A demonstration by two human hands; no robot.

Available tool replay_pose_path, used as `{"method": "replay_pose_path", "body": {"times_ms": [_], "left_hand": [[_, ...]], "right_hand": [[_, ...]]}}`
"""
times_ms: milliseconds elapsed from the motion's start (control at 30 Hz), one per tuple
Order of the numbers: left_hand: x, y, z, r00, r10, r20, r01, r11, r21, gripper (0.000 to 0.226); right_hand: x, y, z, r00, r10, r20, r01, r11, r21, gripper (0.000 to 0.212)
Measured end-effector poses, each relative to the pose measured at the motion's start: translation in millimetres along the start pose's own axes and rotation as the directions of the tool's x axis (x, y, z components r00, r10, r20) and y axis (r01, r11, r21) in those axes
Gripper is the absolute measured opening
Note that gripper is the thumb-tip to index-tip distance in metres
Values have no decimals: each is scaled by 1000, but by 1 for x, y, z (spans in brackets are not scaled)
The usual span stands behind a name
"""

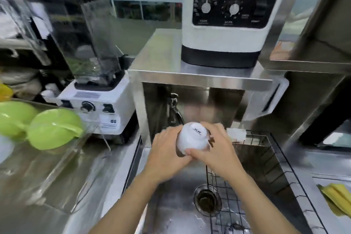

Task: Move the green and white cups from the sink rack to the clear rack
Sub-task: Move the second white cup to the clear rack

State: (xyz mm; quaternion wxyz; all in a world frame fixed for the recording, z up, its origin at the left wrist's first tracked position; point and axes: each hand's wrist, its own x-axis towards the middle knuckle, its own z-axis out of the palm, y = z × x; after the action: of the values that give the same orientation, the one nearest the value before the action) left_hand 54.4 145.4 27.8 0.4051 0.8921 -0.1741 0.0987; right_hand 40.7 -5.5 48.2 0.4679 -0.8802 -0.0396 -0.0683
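Both bare forearms rise from the bottom edge of the frame and converge just below centre. The left hand cups the white cup from the left side, fingers curled under it. The right hand closes on it from the right, thumb pressed along its lower edge, meeting the left fingers.

Commercial kitchen: steel sink, steel counter, blender, dial-fronted appliance.
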Motion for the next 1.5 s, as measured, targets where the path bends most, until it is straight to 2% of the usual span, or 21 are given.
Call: {"method": "replay_pose_path", "body": {"times_ms": [333, 500, 600, 700, 767, 933, 1000, 1133, 1233, 1400, 1500], "left_hand": [[-58, -44, -146, 948, 59, -312, -18, 991, 132, 69], [-91, -72, -198, 926, 23, -378, 37, 988, 152, 69], [-109, -90, -220, 917, -27, -397, 88, 987, 137, 70], [-122, -107, -237, 917, -99, -387, 154, 981, 114, 73], [-128, -117, -244, 923, -135, -360, 186, 976, 110, 74], [-135, -130, -254, 938, -186, -294, 216, 974, 72, 70], [-136, -135, -254, 941, -160, -298, 203, 972, 118, 65], [-140, -144, -253, 960, -108, -260, 167, 963, 213, 75], [-141, -148, -253, 971, -92, -221, 152, 950, 272, 73], [-139, -152, -250, 976, -125, -178, 178, 928, 328, 71], [-137, -147, -252, 972, -192, -139, 230, 906, 355, 67]], "right_hand": [[-4, -126, 87, 953, -287, 92, 276, 954, 119, 67], [-6, -165, 141, 910, -389, 142, 368, 917, 151, 64], [-7, -179, 173, 901, -398, 171, 373, 914, 160, 61], [-8, -187, 201, 904, -378, 201, 353, 924, 148, 66], [-9, -191, 214, 903, -370, 218, 344, 927, 149, 63], [-12, -195, 236, 909, -337, 244, 321, 941, 106, 64], [-13, -196, 240, 914, -322, 246, 306, 947, 102, 66], [-13, -197, 243, 913, -297, 279, 299, 954, 35, 74], [-13, -196, 246, 914, -285, 288, 287, 957, 36, 74], [-15, -194, 249, 922, -258, 290, 265, 964, 16, 72], [-16, -196, 249, 917, -257, 305, 270, 963, 0, 69]]}}
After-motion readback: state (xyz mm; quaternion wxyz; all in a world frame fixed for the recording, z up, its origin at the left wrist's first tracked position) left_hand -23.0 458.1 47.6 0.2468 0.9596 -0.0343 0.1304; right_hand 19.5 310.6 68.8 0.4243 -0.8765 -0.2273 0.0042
